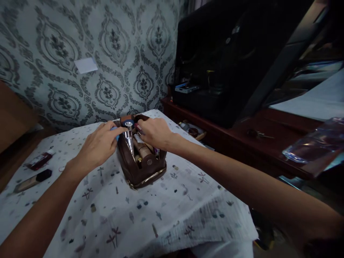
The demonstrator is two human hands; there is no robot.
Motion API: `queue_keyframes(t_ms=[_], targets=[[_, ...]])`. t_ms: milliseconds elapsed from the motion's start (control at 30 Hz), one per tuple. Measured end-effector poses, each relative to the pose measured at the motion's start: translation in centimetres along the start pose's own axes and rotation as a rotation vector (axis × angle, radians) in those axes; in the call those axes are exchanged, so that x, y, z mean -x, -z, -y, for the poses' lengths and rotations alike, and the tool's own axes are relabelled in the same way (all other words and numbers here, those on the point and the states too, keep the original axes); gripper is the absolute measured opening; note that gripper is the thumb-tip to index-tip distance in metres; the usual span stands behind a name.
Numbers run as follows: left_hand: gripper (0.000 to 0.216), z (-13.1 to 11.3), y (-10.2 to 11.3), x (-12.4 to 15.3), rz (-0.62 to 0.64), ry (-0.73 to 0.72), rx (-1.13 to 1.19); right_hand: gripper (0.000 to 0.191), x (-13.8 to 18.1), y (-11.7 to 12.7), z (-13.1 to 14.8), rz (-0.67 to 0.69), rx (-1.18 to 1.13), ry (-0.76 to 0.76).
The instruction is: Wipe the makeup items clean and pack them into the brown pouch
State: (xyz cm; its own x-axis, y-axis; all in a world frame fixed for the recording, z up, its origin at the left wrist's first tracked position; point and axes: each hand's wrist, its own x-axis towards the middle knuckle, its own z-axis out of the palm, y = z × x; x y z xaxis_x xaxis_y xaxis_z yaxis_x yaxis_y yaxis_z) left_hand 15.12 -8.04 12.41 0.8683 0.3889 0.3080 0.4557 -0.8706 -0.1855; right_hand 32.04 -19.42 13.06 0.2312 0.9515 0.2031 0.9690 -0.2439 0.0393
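A brown leather pouch (145, 168) with a gold zip stands open on a white patterned cloth (166, 211). Several cosmetic tubes and a silver cone-shaped bottle (129, 138) stick up out of it. My left hand (98, 145) is curled at the pouch's left rim, its fingers pinching a small blue item beside the silver bottle. My right hand (154, 132) is closed over the pouch's far right rim, fingertips pressed onto things inside; what they hold is hidden.
A dark red flat case (40, 160) and a beige tube with a black cap (32, 181) lie at the cloth's left. A dark wooden desk (258, 143) with a black open case (228, 61) stands to the right. A clear plastic bottle (317, 141) lies at the right edge.
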Motion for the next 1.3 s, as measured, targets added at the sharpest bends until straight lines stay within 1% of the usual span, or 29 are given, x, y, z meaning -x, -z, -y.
queue_keyframes(t_ms=[167, 400, 533, 633, 800, 900, 1000, 1100, 1200, 1300], targets=[[0.055, 0.1, -0.2, 0.1, -0.028, 0.008, 0.055, 0.026, -0.6, -0.6, 0.3, -0.003, 0.021, 0.018], [0.054, 0.3, -0.2, 0.5, -0.043, -0.002, 0.078, 0.025, -1.1, -0.8, 0.3, 0.037, 0.048, 0.050], [0.054, 0.5, -0.3, 0.6, -0.041, -0.022, 0.103, 0.025, -1.2, -1.2, 0.1, 0.008, 0.047, 0.126], [0.054, 0.5, -0.4, 0.6, -0.049, -0.019, 0.097, 0.025, -1.3, -1.7, 0.2, 0.035, 0.054, 0.172], [0.053, 0.5, -0.6, 0.6, -0.054, -0.002, 0.086, 0.027, -1.7, -2.0, 0.7, 0.099, 0.024, 0.154], [0.054, 0.8, -0.8, 0.7, -0.055, -0.005, 0.094, 0.026, -1.5, -1.7, 0.6, 0.073, 0.009, 0.133], [0.054, 1.2, -0.9, 0.8, -0.052, -0.020, 0.118, 0.027, -0.3, -0.7, 0.2, -0.030, 0.016, 0.137], [0.050, 1.4, -0.9, 0.9, -0.064, -0.029, 0.147, 0.025, 2.1, 1.1, -0.4, -0.106, -0.030, 0.111], [0.048, 1.3, -0.8, 1.1, -0.075, -0.028, 0.194, 0.020, 4.6, 2.4, -1.1, -0.069, -0.139, 0.062], [0.048, 1.1, -0.6, 1.2, -0.063, -0.017, 0.209, 0.017, 5.9, 2.3, -1.3, -0.039, -0.224, 0.095]])
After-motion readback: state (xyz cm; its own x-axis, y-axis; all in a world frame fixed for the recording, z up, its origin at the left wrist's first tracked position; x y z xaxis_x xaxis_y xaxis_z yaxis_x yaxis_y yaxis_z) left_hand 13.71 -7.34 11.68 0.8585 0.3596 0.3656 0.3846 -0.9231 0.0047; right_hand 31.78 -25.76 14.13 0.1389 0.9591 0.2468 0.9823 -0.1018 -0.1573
